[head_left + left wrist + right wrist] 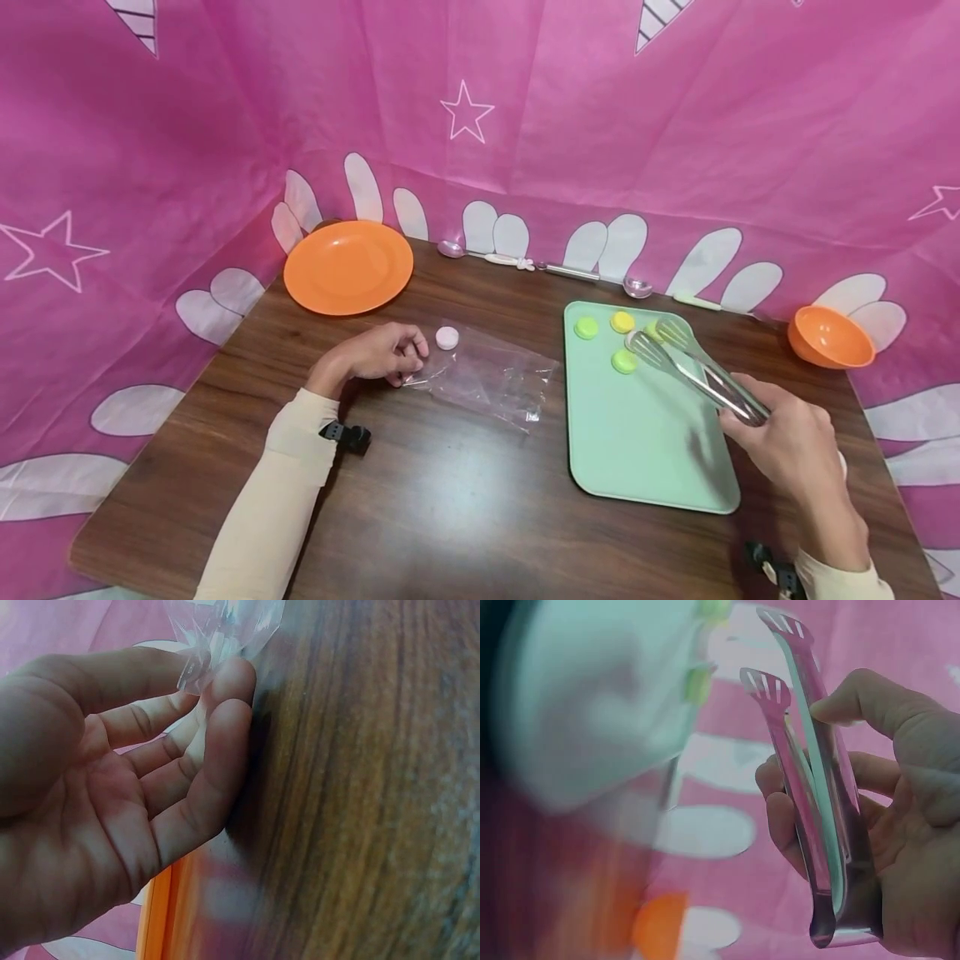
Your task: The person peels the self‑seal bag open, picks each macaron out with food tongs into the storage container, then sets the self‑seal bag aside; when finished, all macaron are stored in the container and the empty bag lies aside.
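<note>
My left hand [382,352] pinches the near-left edge of a clear plastic bag [495,379] between thumb and fingers, as the left wrist view also shows. The bag lies on the table, and a pale pink round piece [447,337] sits at its left end; whether inside or on top, I cannot tell. My right hand [795,442] grips metal slotted tongs [712,383], their arms apart over the light green tray [637,454]. Near the tong tips lie a yellow round piece [622,322], green round pieces [587,327] and a partly hidden pink one.
An orange plate [348,267] stands at the back left and an orange bowl [831,337] at the back right. Along the back edge lie a spoon [452,249], a ladle [637,288] and a pale-green-handled utensil [697,302]. Pink cloth [510,142] hangs behind the wooden table [442,533].
</note>
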Available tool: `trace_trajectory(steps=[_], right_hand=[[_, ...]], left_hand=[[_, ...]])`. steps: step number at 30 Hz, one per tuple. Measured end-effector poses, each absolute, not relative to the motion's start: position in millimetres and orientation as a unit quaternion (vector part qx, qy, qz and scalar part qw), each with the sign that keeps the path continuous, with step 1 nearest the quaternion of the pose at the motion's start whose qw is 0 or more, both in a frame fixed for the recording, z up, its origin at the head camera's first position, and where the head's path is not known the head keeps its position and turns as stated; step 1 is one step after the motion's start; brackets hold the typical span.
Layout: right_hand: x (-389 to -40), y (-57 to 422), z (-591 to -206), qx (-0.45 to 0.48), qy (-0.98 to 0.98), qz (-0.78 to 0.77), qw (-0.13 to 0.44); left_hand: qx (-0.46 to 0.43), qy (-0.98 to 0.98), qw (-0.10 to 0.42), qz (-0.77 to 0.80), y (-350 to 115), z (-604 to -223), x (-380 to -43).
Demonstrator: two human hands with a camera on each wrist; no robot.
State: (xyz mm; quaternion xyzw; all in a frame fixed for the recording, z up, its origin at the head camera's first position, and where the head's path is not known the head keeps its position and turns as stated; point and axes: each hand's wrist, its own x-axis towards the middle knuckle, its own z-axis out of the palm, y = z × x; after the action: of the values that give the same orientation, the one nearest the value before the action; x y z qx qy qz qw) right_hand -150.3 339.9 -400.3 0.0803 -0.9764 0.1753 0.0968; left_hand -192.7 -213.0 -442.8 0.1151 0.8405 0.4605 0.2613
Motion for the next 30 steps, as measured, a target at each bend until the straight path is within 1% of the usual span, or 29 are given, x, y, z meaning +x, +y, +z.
trace_trajectory(steps=[2,5,7,10,16,22,30], right_hand=[[-142,329,-395,0.120,-0.964,0.202,0.124],[-130,305,-391,0.213,-0.939,0.231,0.139],[-124,286,-392,0.264,-0.929,0.227,0.124],[-122,257,-396,0.299,-0.928,0.200,0.099],[-138,211,-410,0.318,-0.925,0.193,0.079],[-157,170,-420,0.314,-0.926,0.205,0.047],[-171,130,-423,0.301,-0.930,0.201,0.057]], left_hand=[[0.115,0.841,0.260,0.460,-213,-443,-192],[0.117,0.842,0.258,0.460,-214,-443,-192],[0.118,0.843,0.255,0.459,-214,-443,-192],[0.121,0.845,0.252,0.457,-214,-443,-192],[0.128,0.846,0.257,0.450,-211,-444,-193],[0.130,0.842,0.255,0.457,-211,-445,-193],[0.128,0.845,0.242,0.460,-210,-448,-194]])
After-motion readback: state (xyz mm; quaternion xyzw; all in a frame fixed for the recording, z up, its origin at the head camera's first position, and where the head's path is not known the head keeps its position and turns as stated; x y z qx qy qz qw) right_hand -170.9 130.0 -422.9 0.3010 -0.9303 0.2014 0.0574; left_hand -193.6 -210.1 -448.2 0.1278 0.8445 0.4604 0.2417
